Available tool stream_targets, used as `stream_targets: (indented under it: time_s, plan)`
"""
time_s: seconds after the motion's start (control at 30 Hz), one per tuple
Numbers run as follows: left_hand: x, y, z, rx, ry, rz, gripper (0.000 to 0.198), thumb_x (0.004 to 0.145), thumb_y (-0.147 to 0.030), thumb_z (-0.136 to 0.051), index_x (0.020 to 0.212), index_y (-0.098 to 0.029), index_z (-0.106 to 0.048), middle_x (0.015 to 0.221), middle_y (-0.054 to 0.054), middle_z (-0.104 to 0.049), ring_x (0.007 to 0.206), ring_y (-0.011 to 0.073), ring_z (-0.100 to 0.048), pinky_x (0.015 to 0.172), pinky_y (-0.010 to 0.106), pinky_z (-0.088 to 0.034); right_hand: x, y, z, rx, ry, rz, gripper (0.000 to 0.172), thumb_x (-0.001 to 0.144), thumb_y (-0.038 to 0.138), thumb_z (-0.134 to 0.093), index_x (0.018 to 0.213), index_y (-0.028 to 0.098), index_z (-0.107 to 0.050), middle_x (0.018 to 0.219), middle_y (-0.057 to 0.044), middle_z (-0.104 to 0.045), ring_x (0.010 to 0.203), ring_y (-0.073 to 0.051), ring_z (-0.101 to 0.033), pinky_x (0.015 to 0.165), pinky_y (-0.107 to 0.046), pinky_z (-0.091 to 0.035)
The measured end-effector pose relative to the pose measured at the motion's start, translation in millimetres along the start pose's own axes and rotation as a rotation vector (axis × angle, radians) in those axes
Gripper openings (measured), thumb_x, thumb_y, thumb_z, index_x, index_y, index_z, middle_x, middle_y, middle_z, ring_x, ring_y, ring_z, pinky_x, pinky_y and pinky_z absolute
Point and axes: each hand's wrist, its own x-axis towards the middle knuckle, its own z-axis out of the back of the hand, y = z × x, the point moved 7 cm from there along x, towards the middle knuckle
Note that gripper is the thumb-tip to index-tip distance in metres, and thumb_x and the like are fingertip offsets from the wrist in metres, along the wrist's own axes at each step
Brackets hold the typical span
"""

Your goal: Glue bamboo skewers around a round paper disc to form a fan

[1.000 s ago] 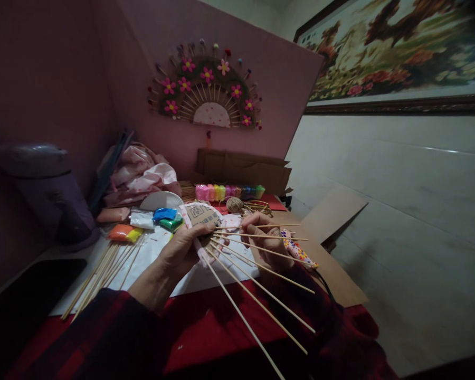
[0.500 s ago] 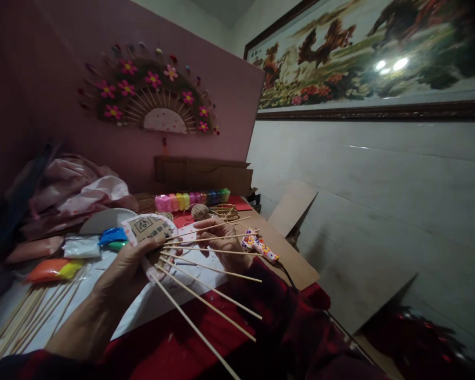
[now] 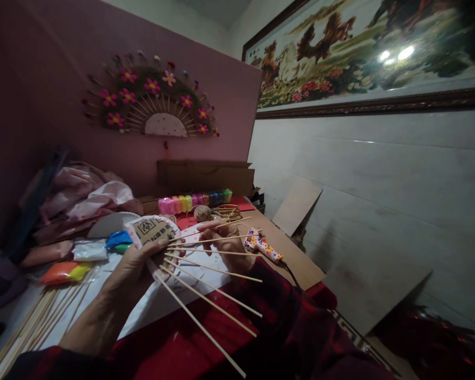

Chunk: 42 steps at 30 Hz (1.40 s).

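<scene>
My left hand (image 3: 136, 264) grips a half-round cardboard piece (image 3: 152, 231) from which several thin wooden sticks (image 3: 209, 287) fan out toward the right and toward me. My right hand (image 3: 225, 245) is under the upper sticks, its fingers curled and pinching one of them near its outer end. Both hands hover over a white sheet (image 3: 142, 306) on the red table cover (image 3: 206, 338). A spotted glue gun (image 3: 263, 245) lies just right of my right hand.
Loose sticks (image 3: 27, 330) lie at the left. Colour packets (image 3: 65, 271), a row of coloured clay tubs (image 3: 193, 201), a twine ball (image 3: 201, 212) and a brown box (image 3: 206, 177) sit behind. A finished flower fan (image 3: 154, 105) hangs on the pink board. Cardboard sheets (image 3: 296, 206) lean right.
The view swung right and steadied. My hands keep hold of the fan of sticks; the right fingers shifted slightly along the upper sticks.
</scene>
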Motion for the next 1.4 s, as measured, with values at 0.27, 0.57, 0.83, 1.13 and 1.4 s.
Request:
stream_targets:
  time_s: [0.27,0.57,0.83,1.13,1.4]
  plan:
    - [-3.6,2.7,-3.4,-0.049,0.036,0.032,0.035,0.070,-0.002,-0.058,0.104,-0.010,-0.059,0.070,0.009,-0.071,0.057,0.0217,-0.068,0.048,0.027,-0.056,-0.7,-5.8,1.1,0.028,-0.010,0.049,0.018,0.075,0.035,-0.071,0.079,0.019,-0.066,0.056,0.004,-0.056,0.043,-0.007,-0.045,0.039,-0.020,-0.034]
    - [-5.0,2.4,-5.1,-0.030,0.090,-0.003,0.027,0.071,-0.007,-0.059,0.098,-0.009,-0.058,0.074,0.012,-0.071,0.061,0.0230,-0.069,0.050,0.028,-0.055,-0.8,-7.1,3.6,0.054,-0.018,0.090,0.013,0.080,0.032,-0.066,0.080,0.018,-0.065,0.057,0.004,-0.055,0.044,-0.006,-0.045,0.039,-0.019,-0.032]
    - [-2.2,5.1,-3.7,-0.066,0.092,-0.010,0.033,0.067,-0.005,-0.059,0.100,-0.011,-0.059,0.073,0.009,-0.071,0.061,0.0214,-0.069,0.052,0.028,-0.056,-1.3,-5.9,4.3,0.048,-0.037,0.054,0.016,0.077,0.034,-0.068,0.079,0.018,-0.064,0.060,0.003,-0.057,0.045,-0.007,-0.047,0.040,-0.019,-0.033]
    - [-3.5,4.2,-3.7,-0.031,0.100,-0.020,0.028,0.069,-0.008,-0.061,0.097,-0.011,-0.058,0.073,0.008,-0.071,0.059,0.0214,-0.068,0.051,0.028,-0.056,-0.1,-6.0,5.0,0.048,-0.046,0.055,0.016,0.077,0.033,-0.068,0.078,0.018,-0.062,0.059,0.003,-0.058,0.042,-0.006,-0.045,0.038,-0.020,-0.032]
    - [-5.7,2.6,-6.3,-0.013,0.083,-0.016,0.026,0.065,-0.006,-0.067,0.090,-0.010,-0.060,0.069,0.008,-0.071,0.057,0.0192,-0.067,0.052,0.026,-0.056,-1.6,-4.7,3.7,0.038,-0.031,0.037,0.014,0.077,0.030,-0.069,0.079,0.018,-0.061,0.059,0.004,-0.058,0.045,-0.006,-0.046,0.041,-0.019,-0.033]
